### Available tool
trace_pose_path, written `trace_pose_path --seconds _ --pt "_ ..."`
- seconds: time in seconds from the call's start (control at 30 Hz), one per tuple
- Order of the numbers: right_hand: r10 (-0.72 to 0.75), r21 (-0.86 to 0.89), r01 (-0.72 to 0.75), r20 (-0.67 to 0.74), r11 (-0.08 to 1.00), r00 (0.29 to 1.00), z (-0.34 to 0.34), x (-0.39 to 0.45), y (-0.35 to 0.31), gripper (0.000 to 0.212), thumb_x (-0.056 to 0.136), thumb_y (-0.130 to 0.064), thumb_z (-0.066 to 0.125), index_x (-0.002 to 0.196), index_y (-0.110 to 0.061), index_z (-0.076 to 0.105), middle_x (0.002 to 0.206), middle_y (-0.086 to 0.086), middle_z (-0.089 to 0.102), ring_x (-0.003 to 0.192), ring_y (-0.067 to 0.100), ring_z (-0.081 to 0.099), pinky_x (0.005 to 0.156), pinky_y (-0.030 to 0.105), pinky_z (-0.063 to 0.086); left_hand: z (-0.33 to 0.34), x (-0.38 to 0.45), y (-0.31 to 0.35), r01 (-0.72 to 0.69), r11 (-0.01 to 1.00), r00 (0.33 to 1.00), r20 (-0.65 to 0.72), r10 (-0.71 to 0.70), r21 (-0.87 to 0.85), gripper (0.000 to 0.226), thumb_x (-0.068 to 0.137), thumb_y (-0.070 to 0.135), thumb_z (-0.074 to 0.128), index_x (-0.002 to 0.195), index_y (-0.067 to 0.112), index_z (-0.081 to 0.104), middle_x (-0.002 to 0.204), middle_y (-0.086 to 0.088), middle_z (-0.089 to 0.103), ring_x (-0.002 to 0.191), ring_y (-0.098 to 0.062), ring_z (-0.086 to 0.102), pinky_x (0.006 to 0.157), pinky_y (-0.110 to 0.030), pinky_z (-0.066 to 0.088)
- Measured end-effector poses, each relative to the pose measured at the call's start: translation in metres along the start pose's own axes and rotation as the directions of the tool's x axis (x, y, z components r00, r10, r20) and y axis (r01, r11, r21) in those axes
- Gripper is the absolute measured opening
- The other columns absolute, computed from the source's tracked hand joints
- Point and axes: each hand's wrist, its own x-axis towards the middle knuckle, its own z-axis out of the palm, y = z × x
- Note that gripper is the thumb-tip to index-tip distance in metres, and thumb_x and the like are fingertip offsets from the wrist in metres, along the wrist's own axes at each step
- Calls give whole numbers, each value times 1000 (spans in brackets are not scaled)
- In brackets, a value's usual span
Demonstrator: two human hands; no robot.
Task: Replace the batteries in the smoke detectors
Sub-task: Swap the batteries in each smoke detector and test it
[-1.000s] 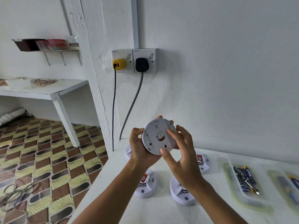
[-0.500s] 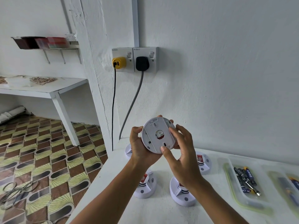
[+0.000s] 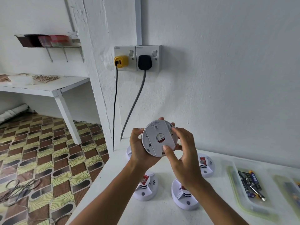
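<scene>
Smoke detector held up over a white tabletop

Both hands hold one round white smoke detector (image 3: 159, 138) in the air above the tabletop (image 3: 113, 184), its flat back plate turned toward the camera. The left hand (image 3: 139, 151) grips the detector's left rim, fingers curled round behind it. The right hand (image 3: 183, 156) closes on the right rim, its thumb pressed flat on the lower part of the back plate. A round opening in the plate's centre shows a red and white part inside; any print there is too small to read.

At the right of the tabletop lies a clear tray (image 3: 233, 189) holding a loose pile of dark batteries (image 3: 248, 181) and a metal-tipped tool; their number cannot be counted, and the blue label on one is not legible. A second clear tray (image 3: 279, 181) sits at the frame's right edge, its contents blurred.

Four more white detectors rest on the tabletop: one front left (image 3: 146, 187), one front centre (image 3: 183, 197), one right of the hands (image 3: 206, 166), and one mostly hidden behind the left hand (image 3: 129, 151). Three show red labels, unreadable.

On the wall, a double socket carries a yellow plug (image 3: 121, 61) and a black plug (image 3: 144, 62).
</scene>
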Motion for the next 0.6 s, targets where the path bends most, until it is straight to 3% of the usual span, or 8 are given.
trace_pose_path --seconds 0.07,0.37,0.5,0.6 --pt "2 -5 -2 -1 1000 1000 -1 1 -1 48 86 -26 61 131 -28 44 131 -1 46 120 -8 42 77 5 48 0 -1 1 8 1000 1000 13 -8 12 68 63 40 64 126 17 54 129 -18 54 113 -35 53 110 -55 19" --pt "93 4 -94 48 996 994 -2 2 0 42 85 -30 58 126 -22 50 122 -7 51 112 -9 46 72 3 47 4 -5 7 54 997 999 4 -55 61 63 60 38 68 119 17 60 120 -15 60 106 -32 58 100 -51 34" --pt "182 121 -193 95 974 979 -4 -1 -9 32 83 -33 54 112 -34 41 116 -20 52 106 -17 48 73 3 46 8 -6 9 84 993 996 -40 -81 79 63 60 38 67 120 17 60 123 -15 58 108 -32 56 97 -48 38" --pt "183 120 -195 101 973 978 -5 -3 -10 44 80 -32 60 119 -34 41 122 -22 50 110 -13 48 78 6 47 11 -5 11 100 991 992 -89 -92 89 62 63 40 65 120 16 60 119 -16 59 107 -33 54 98 -49 36"
